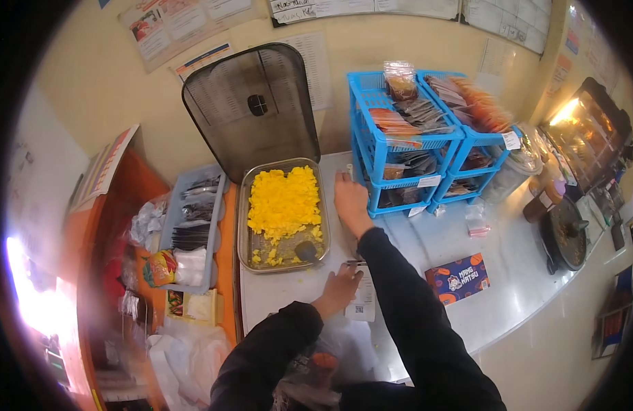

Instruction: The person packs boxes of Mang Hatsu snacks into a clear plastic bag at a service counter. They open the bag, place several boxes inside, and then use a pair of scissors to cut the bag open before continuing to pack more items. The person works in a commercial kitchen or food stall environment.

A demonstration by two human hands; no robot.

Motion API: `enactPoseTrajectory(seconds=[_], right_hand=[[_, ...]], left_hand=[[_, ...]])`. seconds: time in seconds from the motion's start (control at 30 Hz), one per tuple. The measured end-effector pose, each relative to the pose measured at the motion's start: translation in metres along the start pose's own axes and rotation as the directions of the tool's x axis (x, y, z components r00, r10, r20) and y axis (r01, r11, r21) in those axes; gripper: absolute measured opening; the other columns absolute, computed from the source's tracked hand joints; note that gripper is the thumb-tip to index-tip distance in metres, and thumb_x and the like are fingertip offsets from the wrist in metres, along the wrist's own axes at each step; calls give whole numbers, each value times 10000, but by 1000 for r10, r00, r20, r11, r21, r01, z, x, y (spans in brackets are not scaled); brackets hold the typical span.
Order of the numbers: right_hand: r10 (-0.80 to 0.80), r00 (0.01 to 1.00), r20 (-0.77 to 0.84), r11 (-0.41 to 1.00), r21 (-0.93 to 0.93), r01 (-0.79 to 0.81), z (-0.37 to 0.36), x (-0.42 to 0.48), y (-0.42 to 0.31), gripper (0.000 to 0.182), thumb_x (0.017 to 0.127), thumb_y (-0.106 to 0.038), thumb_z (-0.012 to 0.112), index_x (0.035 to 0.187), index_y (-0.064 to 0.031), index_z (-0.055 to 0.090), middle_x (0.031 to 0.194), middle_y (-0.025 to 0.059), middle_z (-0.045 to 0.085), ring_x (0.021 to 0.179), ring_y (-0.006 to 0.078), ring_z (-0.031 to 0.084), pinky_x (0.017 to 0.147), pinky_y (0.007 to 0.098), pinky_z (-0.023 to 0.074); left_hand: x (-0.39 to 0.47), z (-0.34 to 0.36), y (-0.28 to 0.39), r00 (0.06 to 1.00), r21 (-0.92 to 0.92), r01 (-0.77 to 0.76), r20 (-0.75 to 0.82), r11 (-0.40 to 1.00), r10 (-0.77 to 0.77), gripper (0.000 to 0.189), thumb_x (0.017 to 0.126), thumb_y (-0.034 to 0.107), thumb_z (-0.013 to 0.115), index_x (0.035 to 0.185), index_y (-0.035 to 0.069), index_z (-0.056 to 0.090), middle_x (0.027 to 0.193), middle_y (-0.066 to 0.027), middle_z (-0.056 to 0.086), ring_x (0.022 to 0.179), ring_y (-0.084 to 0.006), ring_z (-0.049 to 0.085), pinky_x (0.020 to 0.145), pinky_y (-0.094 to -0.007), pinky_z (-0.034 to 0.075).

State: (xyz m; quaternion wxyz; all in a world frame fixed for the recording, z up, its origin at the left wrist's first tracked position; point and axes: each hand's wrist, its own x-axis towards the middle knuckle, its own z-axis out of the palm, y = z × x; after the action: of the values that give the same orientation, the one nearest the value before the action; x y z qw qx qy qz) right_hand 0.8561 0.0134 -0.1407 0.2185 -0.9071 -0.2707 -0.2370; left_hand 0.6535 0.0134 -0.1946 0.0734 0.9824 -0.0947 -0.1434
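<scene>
My left hand (339, 290) is over the left edge of a white paper slip (366, 300), fingers bent and spread. A small dark item (355, 262) lies by its fingertips; whether they touch it I cannot tell. Farther forward, my right hand (351, 200) is curled beside the blue rack, close to a small white object (349, 167). Its palm side is hidden, so any grip does not show. Left of both hands is a clear rectangular container (240, 216) of yellow scrambled egg (284, 198), with a dark spoon or scoop head (306, 251) in it. Its dark translucent lid (249, 108) leans upright behind.
Blue tiered plastic racks (365, 123) of sachets stand at the back right. A printed box (457, 279) lies on the metal counter (398, 246). A dark round pan (563, 234) and a sauce bottle (545, 200) are far right. A grey sachet bin (167, 226) sits left.
</scene>
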Motion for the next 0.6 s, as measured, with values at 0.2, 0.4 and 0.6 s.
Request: enactPoseTrajectory(seconds=[0.2, 0.4, 0.6], right_hand=[[5, 999, 32, 999, 53, -6, 9, 9, 15, 208, 833, -105, 584, 1029, -112, 655, 887, 113, 627, 701, 304, 653, 589, 410, 520], [118, 910, -398, 855, 506, 110, -112, -61, 4, 224, 872, -126, 645, 1094, -99, 651, 805, 53, 569, 709, 169, 603, 519, 290, 479], [568, 792, 225, 254, 867, -429, -150, -180, 36, 146, 922, -104, 587, 1033, -29, 645, 938, 44, 532, 630, 67, 547, 449, 190, 406]], left_hand=[[-1, 2, -20, 996, 29, -90, 14, 995, 90, 1009, 569, 536, 797, 1377, 93, 384, 1465, -77, 290, 1314, -283, 296, 900, -543, 386], [-7, -7, -28, 990, 11, -102, 104, 995, 101, 1054, 599, 565, 782, 1398, 62, 315, 1496, -113, 216, 1375, -335, 193, 978, -595, 303], [-3, -6, -25, 996, -110, -76, 45, 991, 82, 1063, 524, 525, 833, 1356, 55, 369, 1476, -117, 249, 1370, -331, 207, 977, -592, 301]])
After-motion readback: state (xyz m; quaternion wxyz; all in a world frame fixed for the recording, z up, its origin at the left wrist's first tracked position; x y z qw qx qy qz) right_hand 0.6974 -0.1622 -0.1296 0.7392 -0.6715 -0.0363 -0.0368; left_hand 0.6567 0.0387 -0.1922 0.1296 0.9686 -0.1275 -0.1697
